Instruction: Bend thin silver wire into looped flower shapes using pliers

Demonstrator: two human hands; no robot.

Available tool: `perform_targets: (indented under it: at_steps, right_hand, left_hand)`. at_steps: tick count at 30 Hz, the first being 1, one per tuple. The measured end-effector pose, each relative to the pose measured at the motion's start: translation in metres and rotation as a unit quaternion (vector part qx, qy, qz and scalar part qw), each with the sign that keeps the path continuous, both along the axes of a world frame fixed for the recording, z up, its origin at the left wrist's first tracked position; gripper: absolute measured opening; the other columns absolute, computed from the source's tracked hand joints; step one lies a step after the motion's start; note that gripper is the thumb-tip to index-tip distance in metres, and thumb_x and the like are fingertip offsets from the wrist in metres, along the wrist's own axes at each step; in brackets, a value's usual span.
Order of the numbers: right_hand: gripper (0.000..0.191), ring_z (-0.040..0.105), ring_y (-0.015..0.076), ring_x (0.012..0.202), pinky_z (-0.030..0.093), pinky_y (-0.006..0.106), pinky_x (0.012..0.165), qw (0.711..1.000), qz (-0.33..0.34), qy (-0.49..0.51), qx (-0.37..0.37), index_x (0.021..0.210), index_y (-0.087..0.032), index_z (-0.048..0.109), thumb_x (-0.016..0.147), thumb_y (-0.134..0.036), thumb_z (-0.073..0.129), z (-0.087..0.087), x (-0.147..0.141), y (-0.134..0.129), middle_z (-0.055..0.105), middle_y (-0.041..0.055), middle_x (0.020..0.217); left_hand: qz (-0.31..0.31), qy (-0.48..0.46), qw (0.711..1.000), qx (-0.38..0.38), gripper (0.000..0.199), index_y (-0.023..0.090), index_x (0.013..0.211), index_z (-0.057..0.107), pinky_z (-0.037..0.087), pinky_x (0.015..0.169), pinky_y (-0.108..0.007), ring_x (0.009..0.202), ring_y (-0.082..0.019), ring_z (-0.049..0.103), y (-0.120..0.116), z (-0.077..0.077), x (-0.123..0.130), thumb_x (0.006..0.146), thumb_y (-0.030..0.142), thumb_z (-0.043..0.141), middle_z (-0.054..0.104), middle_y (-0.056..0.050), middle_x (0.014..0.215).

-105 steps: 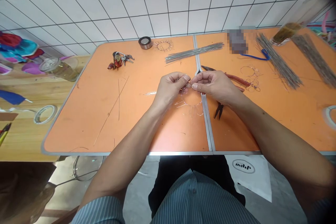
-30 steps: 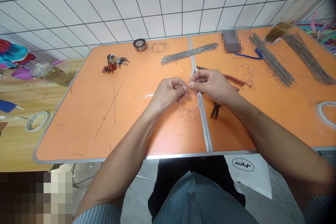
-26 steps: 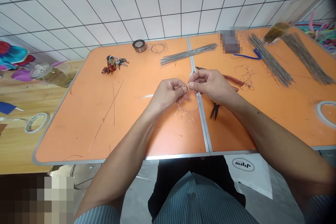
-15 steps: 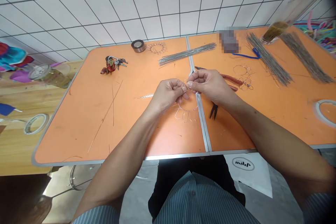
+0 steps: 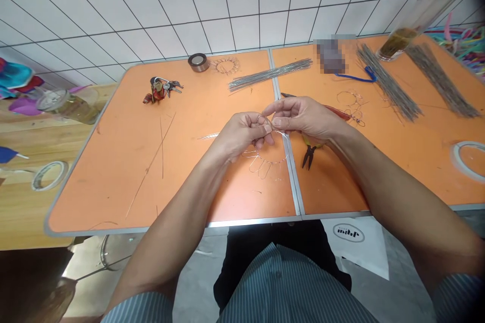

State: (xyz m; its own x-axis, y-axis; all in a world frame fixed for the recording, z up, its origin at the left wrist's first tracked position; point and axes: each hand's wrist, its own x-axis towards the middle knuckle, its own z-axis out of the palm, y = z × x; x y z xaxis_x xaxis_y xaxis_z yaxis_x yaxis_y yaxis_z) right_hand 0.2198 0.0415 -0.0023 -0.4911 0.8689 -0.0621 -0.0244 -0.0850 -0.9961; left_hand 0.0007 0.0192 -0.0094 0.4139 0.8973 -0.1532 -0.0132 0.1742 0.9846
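Between my hands hangs a thin wire ring (image 5: 278, 161) with several petal-like wire loops around its lower rim. My left hand (image 5: 250, 133) is closed, pinching the ring's upper left part between thumb and fingers. Against it, my right hand (image 5: 299, 117) pinches the wire at the top of the ring, fingertips almost touching the left ones. The exact spot where the wires meet is hidden by the fingers. Partly under my right hand lie pliers with dark jaws (image 5: 309, 157), and red handles (image 5: 338, 112) show beyond the wrist. Short wires (image 5: 209, 136) lie just left of my left hand.
Bundles of straight wire (image 5: 270, 75) lie at the back and a thicker wire bundle (image 5: 390, 83) at right. Bent wire loops (image 5: 351, 103), keys (image 5: 163, 89), a tape roll (image 5: 198, 62), and a tall glass bottle (image 5: 401, 40) are on the orange table (image 5: 113, 161).
My right fingers have shifted slightly left and spread over the top of the wire ring. The ring has turned a little, its loops showing lower. My left hand keeps its pinch.
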Motion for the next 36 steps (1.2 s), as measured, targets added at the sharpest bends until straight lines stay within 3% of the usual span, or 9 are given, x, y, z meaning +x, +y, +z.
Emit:
perform_targets:
  at_steps: [5, 17, 26, 36]
  right_hand:
    - [0.035, 0.064, 0.0128, 0.073, 0.053, 0.026, 0.064, 1.0, -0.018, 0.012, -0.008, 0.096, -0.021, 0.087, 0.069, -0.035, 0.104, -0.002, -0.004, 0.001, 0.079, 0.0021, 0.088]
    - [0.039, 0.061, 0.0122, 0.069, 0.05, 0.027, 0.064, 0.999, -0.032, 0.012, 0.0, 0.095, -0.018, 0.084, 0.069, -0.039, 0.104, 0.001, -0.008, -0.003, 0.075, 0.0011, 0.08]
    - [0.02, 0.069, 0.0158, 0.084, 0.053, 0.03, 0.077, 0.991, -0.061, -0.082, 0.081, 0.098, -0.021, 0.081, 0.086, -0.033, 0.092, -0.003, -0.004, -0.005, 0.08, 0.0028, 0.092]
    - [0.02, 0.06, 0.0148, 0.067, 0.046, 0.031, 0.063, 0.988, -0.1, -0.105, 0.053, 0.085, -0.02, 0.078, 0.078, -0.026, 0.096, 0.0, -0.012, -0.007, 0.071, 0.0019, 0.074]
  left_hand:
    - [0.001, -0.015, 1.0, -0.008, 0.014, 0.016, 0.074, 0.072, 0.046, 0.052, -0.021, 0.051, -0.009, 0.057, 0.0, -0.003, 0.001, 0.084, 0.022, 0.08, 0.077, -0.006, 0.069]
    - [0.006, -0.004, 1.0, -0.015, 0.017, 0.016, 0.072, 0.071, 0.046, 0.052, -0.022, 0.049, -0.009, 0.057, -0.003, 0.002, 0.003, 0.082, 0.021, 0.084, 0.077, -0.005, 0.068]
    - [0.099, -0.029, 0.995, 0.008, 0.019, 0.016, 0.077, 0.07, 0.049, 0.054, -0.022, 0.053, -0.009, 0.062, -0.001, 0.0, 0.005, 0.083, 0.028, 0.083, 0.08, -0.006, 0.075]
    - [0.127, -0.015, 0.991, 0.024, 0.026, 0.018, 0.086, 0.074, 0.056, 0.064, -0.023, 0.063, -0.01, 0.069, 0.001, 0.001, 0.005, 0.083, 0.039, 0.089, 0.079, -0.003, 0.083]
